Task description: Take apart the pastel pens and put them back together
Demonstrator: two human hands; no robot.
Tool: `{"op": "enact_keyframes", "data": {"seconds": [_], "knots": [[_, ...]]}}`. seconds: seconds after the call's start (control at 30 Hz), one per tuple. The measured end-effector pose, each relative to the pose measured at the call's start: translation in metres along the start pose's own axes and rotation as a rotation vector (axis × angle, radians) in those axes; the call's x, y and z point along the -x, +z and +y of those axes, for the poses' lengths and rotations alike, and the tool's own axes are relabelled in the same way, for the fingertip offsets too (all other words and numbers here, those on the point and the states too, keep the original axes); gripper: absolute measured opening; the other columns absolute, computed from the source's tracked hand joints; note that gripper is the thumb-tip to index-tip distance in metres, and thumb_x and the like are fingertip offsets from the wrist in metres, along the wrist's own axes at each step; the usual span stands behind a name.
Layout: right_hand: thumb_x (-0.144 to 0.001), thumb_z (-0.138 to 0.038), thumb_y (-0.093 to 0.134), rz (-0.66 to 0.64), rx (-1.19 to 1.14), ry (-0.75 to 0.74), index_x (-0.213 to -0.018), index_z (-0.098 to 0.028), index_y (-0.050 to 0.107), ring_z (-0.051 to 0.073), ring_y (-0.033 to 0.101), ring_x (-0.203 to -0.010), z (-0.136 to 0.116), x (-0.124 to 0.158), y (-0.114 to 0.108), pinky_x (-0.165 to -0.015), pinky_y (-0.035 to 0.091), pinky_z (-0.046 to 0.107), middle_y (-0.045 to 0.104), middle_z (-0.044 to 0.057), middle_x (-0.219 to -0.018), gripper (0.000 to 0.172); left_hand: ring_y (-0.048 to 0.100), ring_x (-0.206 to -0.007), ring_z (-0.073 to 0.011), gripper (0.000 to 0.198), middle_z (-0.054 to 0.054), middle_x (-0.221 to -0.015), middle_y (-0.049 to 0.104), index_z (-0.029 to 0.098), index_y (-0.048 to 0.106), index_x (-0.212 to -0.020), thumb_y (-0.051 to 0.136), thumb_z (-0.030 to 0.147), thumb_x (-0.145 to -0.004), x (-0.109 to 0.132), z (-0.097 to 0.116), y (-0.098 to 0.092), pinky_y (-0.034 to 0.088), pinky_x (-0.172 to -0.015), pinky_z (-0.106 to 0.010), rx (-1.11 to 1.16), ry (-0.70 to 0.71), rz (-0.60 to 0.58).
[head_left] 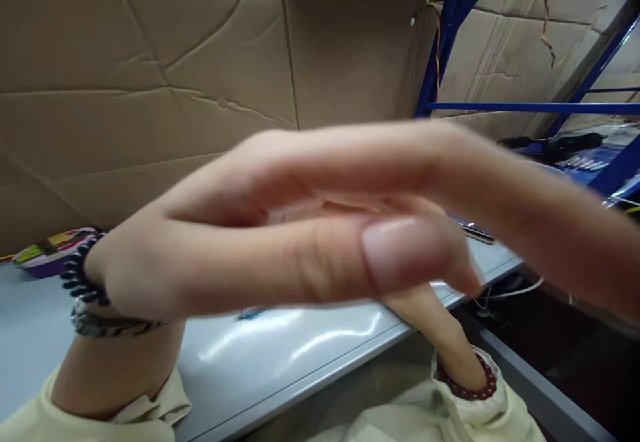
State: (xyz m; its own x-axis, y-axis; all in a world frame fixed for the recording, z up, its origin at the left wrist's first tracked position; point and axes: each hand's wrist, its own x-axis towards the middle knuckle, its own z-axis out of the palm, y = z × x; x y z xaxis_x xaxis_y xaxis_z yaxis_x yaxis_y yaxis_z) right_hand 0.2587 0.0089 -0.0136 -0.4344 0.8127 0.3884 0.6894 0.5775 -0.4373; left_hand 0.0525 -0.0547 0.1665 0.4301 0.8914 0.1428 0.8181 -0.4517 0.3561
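My left hand (280, 229) fills the middle of the view, very close to the camera. It lies sideways with its fingers stretched out to the right and blurred, the thumb laid flat below them, and nothing visible in it. A dark coiled band (75, 275) and a metal watch strap (105, 325) circle its wrist. My right hand (435, 325) rises from the lower right behind the left thumb. A red bead bracelet (467, 389) sits on its wrist. Its fingers are hidden behind the left hand, which it seems to touch.
A glossy grey table (280, 355) runs below the hands, its edge slanting up to the right. Cardboard sheets (150, 82) wall the back. A blue metal rack (525, 107) stands at right with a black tool (560, 142). A colourful packet (50, 249) lies far left.
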Motion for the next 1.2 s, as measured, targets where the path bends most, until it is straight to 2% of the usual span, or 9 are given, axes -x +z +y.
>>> {"op": "enact_keyframes", "data": {"seconds": [0.07, 0.13, 0.2, 0.33, 0.43, 0.6, 0.83, 1.0, 1.2], "knots": [[-0.083, -0.028, 0.05, 0.001, -0.009, -0.006, -0.09, -0.023, 0.064, 0.02, 0.062, -0.071, -0.001, 0.0, 0.0, -0.064, 0.043, 0.028, 0.067, 0.003, -0.076, 0.016, 0.064, -0.087, -0.023, 0.057, 0.003, -0.077, 0.066, 0.025, 0.065, -0.065, 0.033, 0.071, -0.075, 0.004, -0.001, 0.01, 0.049, -0.059, -0.03, 0.074, 0.182, -0.021], [-0.083, -0.027, 0.05, -0.009, -0.007, -0.004, -0.09, -0.023, 0.063, 0.02, 0.061, -0.069, 0.001, 0.0, 0.001, -0.062, 0.043, 0.028, 0.066, 0.002, -0.074, 0.016, 0.064, -0.073, -0.0195, 0.039, 0.002, -0.07, 0.063, 0.027, 0.064, -0.072, 0.047, 0.063, -0.077, 0.005, -0.008, 0.029, 0.049, -0.057, -0.028, 0.063, 0.223, -0.165], [-0.084, -0.025, 0.048, -0.016, 0.007, 0.005, -0.092, -0.023, 0.063, 0.018, 0.06, -0.067, 0.003, 0.0, 0.003, -0.06, 0.042, 0.027, 0.065, 0.001, -0.072, 0.017, 0.058, -0.059, -0.0181, 0.031, 0.0, -0.066, 0.059, 0.026, 0.061, -0.075, 0.046, 0.051, -0.085, 0.007, -0.021, 0.055, 0.046, -0.054, -0.029, -0.115, 0.154, -0.227], [-0.084, -0.023, 0.046, -0.011, 0.037, 0.01, -0.092, -0.023, 0.062, 0.015, 0.057, -0.063, 0.006, 0.0, 0.007, -0.059, 0.04, 0.025, 0.062, 0.0, -0.07, 0.019, 0.055, -0.069, -0.0268, 0.024, -0.01, -0.081, 0.056, 0.017, 0.056, -0.083, 0.051, 0.041, -0.085, 0.019, -0.06, 0.105, 0.042, -0.055, -0.034, -0.611, -0.053, -0.158], [-0.084, -0.024, 0.046, -0.005, 0.045, 0.016, -0.093, -0.023, 0.062, 0.015, 0.056, -0.061, 0.006, 0.0, 0.007, -0.058, 0.038, 0.024, 0.06, -0.001, -0.066, 0.018, 0.053, -0.076, -0.0278, 0.025, -0.011, -0.088, 0.055, 0.015, 0.054, -0.091, 0.042, 0.038, -0.091, 0.033, -0.086, 0.125, 0.042, -0.06, -0.036, -0.667, -0.12, -0.137], [-0.084, -0.025, 0.047, -0.007, 0.052, 0.023, -0.095, -0.023, 0.061, 0.014, 0.056, -0.061, 0.005, 0.0, 0.007, -0.058, 0.038, 0.024, 0.06, -0.001, -0.068, 0.018, 0.049, -0.074, -0.0231, 0.029, -0.007, -0.083, 0.053, 0.018, 0.05, -0.081, 0.028, 0.033, -0.095, 0.044, -0.103, 0.133, 0.04, -0.067, -0.035, -0.518, -0.065, -0.039], [-0.083, -0.021, 0.05, 0.035, 0.029, -0.01, -0.072, -0.02, 0.057, 0.015, 0.056, -0.067, 0.004, -0.001, 0.006, -0.061, 0.041, 0.026, 0.061, 0.001, -0.072, 0.013, 0.048, -0.07, -0.0188, 0.03, -0.002, -0.079, 0.052, 0.02, 0.043, -0.082, 0.024, 0.038, -0.097, 0.041, -0.109, 0.133, 0.036, -0.062, -0.028, -0.156, -0.007, -0.075], [-0.084, -0.019, 0.054, 0.143, -0.258, -0.113, -0.085, -0.02, 0.061, 0.015, 0.058, -0.071, 0.0, 0.004, 0.005, -0.064, 0.047, 0.027, 0.064, 0.003, -0.081, 0.007, 0.047, -0.066, -0.0182, 0.031, -0.001, -0.075, 0.051, 0.02, 0.039, -0.082, 0.021, 0.041, -0.097, 0.043, -0.113, 0.136, 0.034, -0.061, -0.028, -0.105, -0.064, -0.074], [-0.08, -0.019, 0.06, 0.223, -0.667, -0.001, -0.085, -0.021, 0.062, 0.016, 0.062, -0.082, -0.02, 0.013, 0.015, -0.068, 0.053, 0.026, 0.066, 0.002, -0.087, 0.005, 0.046, -0.062, -0.0175, 0.029, -0.001, -0.073, 0.05, 0.02, 0.036, -0.082, 0.021, 0.041, -0.096, 0.044, -0.114, 0.137, 0.033, -0.059, -0.028, -0.081, -0.037, -0.078]]}}
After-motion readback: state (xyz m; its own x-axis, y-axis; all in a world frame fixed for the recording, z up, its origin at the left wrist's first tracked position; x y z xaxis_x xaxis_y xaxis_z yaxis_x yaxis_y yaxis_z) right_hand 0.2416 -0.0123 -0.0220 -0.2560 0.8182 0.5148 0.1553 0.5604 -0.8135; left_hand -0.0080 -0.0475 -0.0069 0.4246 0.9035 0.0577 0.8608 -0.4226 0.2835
